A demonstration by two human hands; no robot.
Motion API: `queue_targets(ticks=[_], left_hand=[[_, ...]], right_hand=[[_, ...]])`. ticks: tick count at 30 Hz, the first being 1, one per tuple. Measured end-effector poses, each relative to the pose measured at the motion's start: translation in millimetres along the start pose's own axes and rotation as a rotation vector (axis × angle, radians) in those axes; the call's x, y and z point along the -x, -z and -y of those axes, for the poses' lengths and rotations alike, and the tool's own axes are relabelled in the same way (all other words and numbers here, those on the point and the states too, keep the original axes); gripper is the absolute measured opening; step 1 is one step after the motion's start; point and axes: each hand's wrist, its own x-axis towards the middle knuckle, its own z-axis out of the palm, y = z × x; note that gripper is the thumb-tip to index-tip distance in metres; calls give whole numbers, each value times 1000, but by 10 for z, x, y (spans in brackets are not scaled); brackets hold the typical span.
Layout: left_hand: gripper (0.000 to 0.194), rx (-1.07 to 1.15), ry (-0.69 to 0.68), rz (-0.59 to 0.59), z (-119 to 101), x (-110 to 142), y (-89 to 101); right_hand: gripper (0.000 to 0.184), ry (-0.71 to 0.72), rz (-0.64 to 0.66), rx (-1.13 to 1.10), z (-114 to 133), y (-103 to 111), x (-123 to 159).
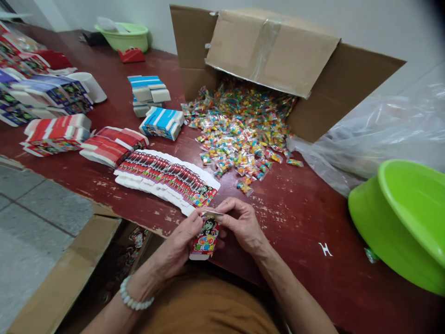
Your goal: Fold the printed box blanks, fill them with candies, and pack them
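Between my hands, near the table's front edge, is a small red printed candy box (206, 235) with a cartoon figure. My left hand (187, 234) is closed round its left side. My right hand (240, 222) pinches the flap at its top, thumb and forefinger together. A long fanned row of flat red boxes (167, 178) lies just beyond my left hand. Past my hands, a heap of small wrapped candies (239, 139) spills from a tipped cardboard carton (271, 51).
Bundles of red boxes (113, 144), blue boxes (162, 121) and purple boxes (52, 90) stand at the left. A green basin (389, 222) and clear plastic sheeting (389, 125) are at the right. Below the table edge, an open carton (74, 273) holds wrapped pieces. Another green basin (128, 37) stands behind.
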Motion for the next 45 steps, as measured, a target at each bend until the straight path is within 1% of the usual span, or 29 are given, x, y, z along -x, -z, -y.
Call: queue_targets(ticks=[1,2,3,5,7,9,13,15,18,19,21,23,25,27,30,32,34,35,37,39,40,42,43,45], left_hand=[[62,21,63,39,15,4,-16],[61,32,101,45,34,4,-32],[61,33,110,24,55,0,-45],[60,1,79,-52,93,-18,-63],[58,-49,28,-97,114,-38,-75],[54,-99,-14,-101,113,-51,-86],[51,-177,-68,-70,88,-58,-92],[54,-197,-70,-60,84,-67,-76],[55,-232,-90,-39,99,-92,-26],[55,-241,-100,-26,108,-100,-6],[55,-245,-119,-3,124,-109,26],[58,-231,-130,6,134,-106,40],[64,-214,-130,-3,132,-92,30],[71,-202,-131,-38,126,-77,5],[76,-196,-138,-107,136,-75,-17],[76,-216,-131,-128,166,-90,-2],[74,-254,-121,-128,204,-105,30],[72,-272,-113,-122,218,-108,46],[65,-280,-96,-97,225,-100,67],[57,-215,-71,-67,197,-73,68],[54,-164,-53,-52,173,-53,65],[46,-53,-3,-27,123,0,67],[42,-6,29,-22,102,35,80],[38,39,111,-3,81,121,141]], right_hand=[[20,27,12,40,0,10,16],[17,61,30,97,3,21,30],[15,93,53,163,10,33,40],[16,130,93,281,35,54,48],[19,117,93,344,69,67,36],[17,92,98,376,110,72,7],[14,114,169,455,188,75,-68],[13,46,153,407,204,74,-91],[16,-116,108,279,194,63,-93],[16,-146,98,260,187,56,-86],[17,-150,93,260,178,43,-72],[15,-93,104,299,180,37,-63],[11,20,126,364,191,42,-60],[10,129,179,413,201,51,-49],[15,180,264,455,177,45,10],[12,221,249,541,137,24,66],[9,298,217,670,101,16,91],[9,328,227,711,91,30,81],[9,345,264,713,88,115,3],[11,345,223,718,92,270,-134],[12,356,142,782,87,364,-210],[17,357,-53,1043,54,551,-342],[25,331,-115,1172,25,631,-386],[36,291,-153,1346,-50,753,-416]])
